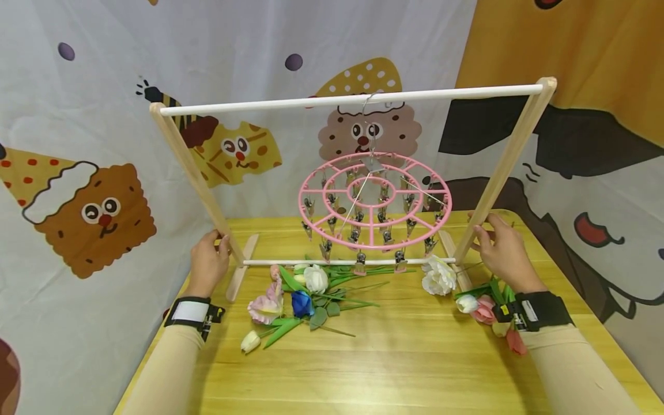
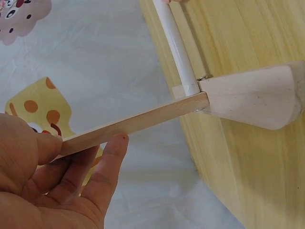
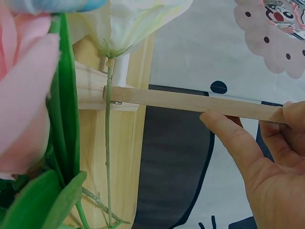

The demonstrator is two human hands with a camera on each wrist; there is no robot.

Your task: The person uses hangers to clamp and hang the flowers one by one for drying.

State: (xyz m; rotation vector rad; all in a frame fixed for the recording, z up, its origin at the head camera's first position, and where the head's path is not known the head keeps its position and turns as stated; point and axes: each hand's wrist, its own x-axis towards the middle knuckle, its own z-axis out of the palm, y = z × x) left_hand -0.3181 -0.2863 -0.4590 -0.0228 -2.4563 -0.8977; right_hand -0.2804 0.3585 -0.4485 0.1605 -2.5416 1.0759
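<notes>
A wooden rack (image 1: pixel 510 155) with white crossbars stands on the table. My left hand (image 1: pixel 209 262) grips its left upright (image 2: pixel 143 114) low down, thumb on one side and fingers on the other. On the opposite side, the right upright (image 3: pixel 190 101) is pinched between the thumb and fingers of my right hand (image 1: pixel 505 253). From the top bar (image 1: pixel 259 105) a pink round clip hanger (image 1: pixel 370 227) hangs by a metal hook, with several small metal clips dangling from its rings.
Artificial flowers lie in front of the rack: a blue rose (image 1: pixel 302 304), a white rose (image 1: pixel 315 279) and a pink bloom (image 1: pixel 267 305) at left. A white flower (image 1: pixel 438 275) and pink tulips (image 1: pixel 484 310) lie near my right wrist. Behind hangs a cartoon-printed curtain (image 1: pixel 218 52).
</notes>
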